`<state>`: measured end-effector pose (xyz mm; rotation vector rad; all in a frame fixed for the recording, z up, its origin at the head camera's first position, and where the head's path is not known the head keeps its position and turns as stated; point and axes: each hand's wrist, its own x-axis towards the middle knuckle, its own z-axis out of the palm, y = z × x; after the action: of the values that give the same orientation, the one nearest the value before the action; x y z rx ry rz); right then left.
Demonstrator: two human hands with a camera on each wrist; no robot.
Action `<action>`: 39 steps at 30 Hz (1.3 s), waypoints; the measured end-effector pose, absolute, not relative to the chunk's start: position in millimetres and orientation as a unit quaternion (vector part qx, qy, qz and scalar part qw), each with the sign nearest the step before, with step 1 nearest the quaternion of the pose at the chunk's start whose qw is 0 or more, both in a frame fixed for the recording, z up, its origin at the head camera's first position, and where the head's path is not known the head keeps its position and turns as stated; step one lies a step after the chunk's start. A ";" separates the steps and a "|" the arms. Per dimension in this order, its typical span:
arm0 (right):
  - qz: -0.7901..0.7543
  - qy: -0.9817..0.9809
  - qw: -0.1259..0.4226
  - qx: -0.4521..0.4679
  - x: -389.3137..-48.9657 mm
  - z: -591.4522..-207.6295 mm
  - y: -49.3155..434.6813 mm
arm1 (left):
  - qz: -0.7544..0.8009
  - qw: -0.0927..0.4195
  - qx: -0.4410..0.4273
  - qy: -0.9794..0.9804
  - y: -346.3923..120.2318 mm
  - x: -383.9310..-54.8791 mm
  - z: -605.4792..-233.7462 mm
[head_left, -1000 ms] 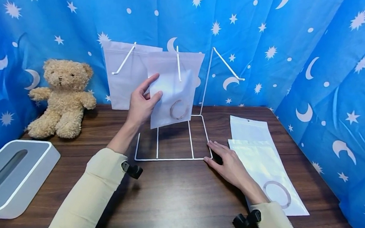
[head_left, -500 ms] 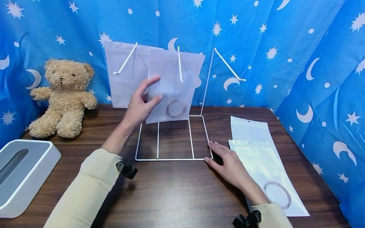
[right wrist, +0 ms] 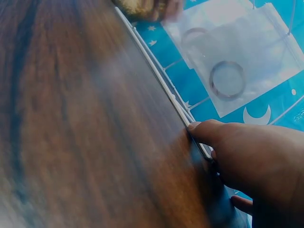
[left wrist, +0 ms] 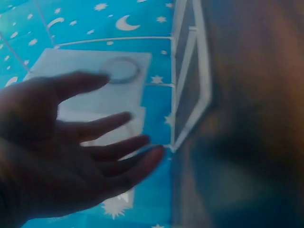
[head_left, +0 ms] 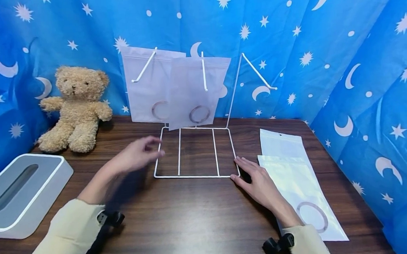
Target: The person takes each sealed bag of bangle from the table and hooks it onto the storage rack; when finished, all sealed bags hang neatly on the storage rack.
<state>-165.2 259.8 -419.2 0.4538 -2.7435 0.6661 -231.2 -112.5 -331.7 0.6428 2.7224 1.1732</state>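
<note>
Left hand: left hand [head_left: 135, 156] dropped off the pouch, fingers loose, nothing in it
Pouch: front pouch [head_left: 196, 92] hangs on the rack [head_left: 194, 152] hook
Right hand: right hand [head_left: 257, 180] flat, fingers pinning the rack's corner
Risk: I'd say lifting it could tip the rack

**Hands at the white wire rack**

The left hand [head_left: 135, 156] hovers with fingers relaxed near the wire rack [head_left: 196, 152]'s left edge. The right hand [head_left: 257, 180] presses flat on the surface [head_left: 195, 220] at the rack's near right corner. Two frosted bags [head_left: 196, 92] hang from its hooks, each holding a ring.
</note>
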 end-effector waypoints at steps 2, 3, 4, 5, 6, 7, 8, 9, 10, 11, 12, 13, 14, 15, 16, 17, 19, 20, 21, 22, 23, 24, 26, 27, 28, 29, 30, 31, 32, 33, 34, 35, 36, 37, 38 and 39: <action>0.232 -0.949 0.140 0.158 -165.2 -419.7 259.3 | 0.331 0.089 0.210 0.916 -118.7 -218.8 -340.5; 0.232 -0.949 0.139 0.159 -165.3 -420.0 259.1 | 0.314 0.097 0.210 0.921 -121.2 -213.1 -344.4; 0.230 -0.950 0.139 0.159 -165.5 -420.6 258.9 | 0.303 0.100 0.211 0.924 -123.5 -207.9 -348.0; 0.230 -0.950 0.138 0.158 -165.3 -420.4 258.7 | 0.295 0.099 0.213 0.926 -125.6 -203.4 -350.8; 0.231 -0.950 0.138 0.157 -165.2 -420.0 258.5 | 0.292 0.097 0.218 0.926 -127.5 -200.1 -353.8; 0.231 -0.950 0.139 0.157 -165.1 -419.8 258.6 | 0.292 0.096 0.222 0.925 -128.9 -197.7 -356.3; 0.231 -0.950 0.139 0.157 -165.2 -419.4 258.9 | 0.293 0.094 0.226 0.924 -129.9 -196.1 -358.4; 0.231 -0.950 0.139 0.156 -165.1 -419.0 259.0 | 0.293 0.094 0.231 0.923 -130.7 -195.4 -360.5; 0.232 -0.950 0.139 0.156 -164.9 -418.6 259.5 | 0.294 0.093 0.236 0.922 -130.8 -195.0 -362.1; 0.233 -0.950 0.138 0.155 -164.7 -418.2 259.7 | 0.295 0.095 0.238 0.920 -130.8 -194.7 -363.4; 0.233 -0.950 0.137 0.155 -164.7 -418.2 259.9 | 0.296 0.097 0.239 0.920 -130.6 -194.7 -364.9; 0.234 -0.950 0.136 0.155 -164.5 -418.0 259.9 | 0.294 0.099 0.239 0.920 -130.8 -194.5 -366.3; 0.234 -0.950 0.135 0.155 -164.5 -417.9 259.8 | 0.294 0.102 0.240 0.920 -130.9 -194.3 -367.7; 0.234 -0.950 0.135 0.155 -164.4 -417.9 259.9 | 0.294 0.106 0.240 0.919 -131.0 -194.2 -369.3; 0.235 -0.950 0.135 0.155 -164.3 -417.7 259.9 | 0.297 0.110 0.239 0.918 -131.2 -194.2 -370.9; 0.234 -0.950 0.135 0.155 -164.3 -417.7 259.9 | 0.301 0.110 0.239 0.917 -131.6 -194.5 -372.8; 0.234 -0.950 0.137 0.155 -164.3 -417.3 260.0 | 0.312 0.106 0.237 0.914 -132.5 -195.6 -377.6; 0.234 -0.950 0.138 0.155 -164.4 -417.3 260.0 | 0.322 0.099 0.236 0.912 -132.6 -196.2 -380.0; 0.234 -0.950 0.138 0.155 -164.4 -417.2 260.0 | 0.328 0.089 0.237 0.910 -132.9 -197.1 -382.9; 0.234 -0.950 0.138 0.155 -164.3 -417.2 260.0 | 0.332 0.074 0.240 0.909 -132.9 -197.9 -385.9; 0.234 -0.950 0.137 0.155 -164.3 -417.3 259.9 | 0.331 0.056 0.244 0.910 -132.9 -198.9 -389.1; 0.235 -0.950 0.136 0.155 -164.1 -417.3 259.9 | 0.328 0.038 0.250 0.910 -132.6 -199.9 -392.4; 0.236 -0.950 0.133 0.155 -164.3 -418.0 259.3 | 0.316 0.002 0.263 0.912 -132.8 -202.2 -398.9; 0.235 -0.951 0.133 0.154 -164.3 -418.5 259.1 | 0.308 -0.014 0.268 0.912 -132.8 -203.3 -401.8; 0.234 -0.951 0.133 0.153 -164.2 -418.8 259.1 | 0.304 -0.026 0.272 0.913 -132.7 -204.5 -404.4; 0.233 -0.951 0.133 0.152 -164.2 -419.0 259.2 | 0.304 -0.034 0.273 0.912 -132.8 -205.7 -406.6; 0.232 -0.952 0.134 0.152 -164.4 -419.3 259.3 | 0.306 -0.039 0.274 0.911 -132.9 -206.8 -408.3; 0.230 -0.952 0.135 0.151 -164.7 -419.5 259.5 | 0.309 -0.043 0.273 0.910 -133.1 -207.9 -409.8; 0.229 -0.952 0.136 0.151 -164.9 -419.6 259.7 | 0.313 -0.045 0.272 0.909 -133.2 -208.6 -410.6; 0.229 -0.952 0.136 0.151 -165.0 -419.7 259.9 | 0.316 -0.047 0.272 0.908 -133.4 -209.3 -411.6; 0.229 -0.952 0.136 0.151 -165.2 -419.6 260.2 | 0.319 -0.048 0.272 0.907 -133.6 -209.9 -412.5; 0.230 -0.952 0.136 0.152 -165.5 -419.7 260.3 | 0.321 -0.050 0.272 0.906 -133.4 -210.1 -413.0; 0.230 -0.951 0.136 0.152 -165.6 -419.8 260.4 | 0.323 -0.051 0.273 0.905 -133.2 -210.1 -413.9; 0.231 -0.951 0.135 0.153 -165.6 -419.7 260.3 | 0.324 -0.052 0.272 0.905 -132.9 -210.0 -414.9; 0.232 -0.951 0.134 0.154 -165.6 -419.7 260.2 | 0.325 -0.055 0.271 0.904 -132.2 -209.6 -415.7; 0.232 -0.951 0.134 0.154 -165.8 -419.7 260.1 | 0.326 -0.059 0.269 0.905 -131.4 -209.4 -416.9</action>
<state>-165.8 260.1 -419.7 0.4469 -2.7572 0.6713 -209.4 -131.4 -416.9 0.8779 2.9528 1.0630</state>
